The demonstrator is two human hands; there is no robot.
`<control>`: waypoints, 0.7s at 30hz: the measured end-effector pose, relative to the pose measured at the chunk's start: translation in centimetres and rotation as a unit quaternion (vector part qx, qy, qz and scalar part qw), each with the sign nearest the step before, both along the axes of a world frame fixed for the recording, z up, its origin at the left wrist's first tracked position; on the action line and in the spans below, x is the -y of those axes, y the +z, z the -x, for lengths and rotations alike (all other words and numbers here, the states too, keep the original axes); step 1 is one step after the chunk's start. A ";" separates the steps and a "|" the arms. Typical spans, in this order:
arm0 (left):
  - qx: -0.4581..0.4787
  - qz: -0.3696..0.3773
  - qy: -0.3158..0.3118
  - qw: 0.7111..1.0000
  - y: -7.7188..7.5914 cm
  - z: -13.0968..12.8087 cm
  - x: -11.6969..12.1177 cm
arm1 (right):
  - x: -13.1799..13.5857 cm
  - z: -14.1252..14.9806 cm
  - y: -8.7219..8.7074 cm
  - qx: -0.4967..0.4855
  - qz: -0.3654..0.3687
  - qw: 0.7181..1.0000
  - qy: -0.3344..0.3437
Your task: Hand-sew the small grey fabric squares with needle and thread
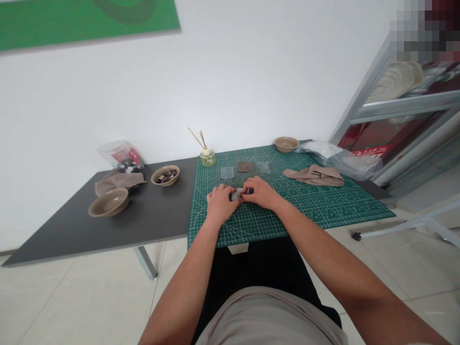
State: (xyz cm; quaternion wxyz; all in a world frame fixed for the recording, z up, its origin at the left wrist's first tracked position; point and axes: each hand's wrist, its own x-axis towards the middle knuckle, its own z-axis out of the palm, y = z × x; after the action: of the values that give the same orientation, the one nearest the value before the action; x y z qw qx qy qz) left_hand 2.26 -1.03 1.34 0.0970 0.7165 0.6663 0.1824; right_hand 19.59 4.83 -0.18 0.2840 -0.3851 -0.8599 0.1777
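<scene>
Near the front of the green cutting mat (302, 206), my left hand (220, 203) and my right hand (261, 192) meet over a small grey pouch-like piece (236, 194). Both are closed, pinching it from either side, and the fingers hide part of it. Dark bits show beside the fingertips. Just beyond my hands lie three small flat sheer squares in a row: a pale grey one (227, 172), a brown one (246, 166) and another grey one (264, 166). What they are exactly is too small to tell.
Left on the dark table (158, 215) are a bowl of dark chips (165, 176), another bowl (109, 202), a brown cloth (118, 182) and a tipped clear container (122, 155). A reed diffuser (207, 155), far bowl (286, 143), crumpled cloth (316, 175) and plastic bag (341, 158) stand behind and right.
</scene>
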 end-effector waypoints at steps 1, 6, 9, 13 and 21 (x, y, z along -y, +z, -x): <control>0.001 0.000 0.000 1.000 0.0 0.0 0.0 | 0.0 0.0 0.0 -0.001 0.000 1.000 -0.012; 0.004 -0.008 0.001 1.000 -0.2 0.0 -0.1 | -0.2 0.3 0.0 0.008 -0.007 1.000 0.009; 0.003 -0.007 0.007 1.000 -0.2 -0.1 -0.1 | -0.2 0.3 0.1 0.012 -0.005 0.999 0.048; 0.003 -0.003 0.009 1.000 -0.1 -0.1 -0.1 | 0.0 0.2 0.0 0.002 -0.005 1.000 0.025; 0.003 -0.004 0.005 1.000 -0.2 0.0 -0.2 | -0.3 0.3 -0.3 0.011 -0.023 1.000 0.005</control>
State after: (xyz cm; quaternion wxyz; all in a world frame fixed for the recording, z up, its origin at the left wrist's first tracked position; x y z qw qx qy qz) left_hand 2.28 -0.85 1.10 0.0951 0.7132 0.6686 0.1877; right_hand 19.28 5.11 -0.45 0.2818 -0.3763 -0.8688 0.1553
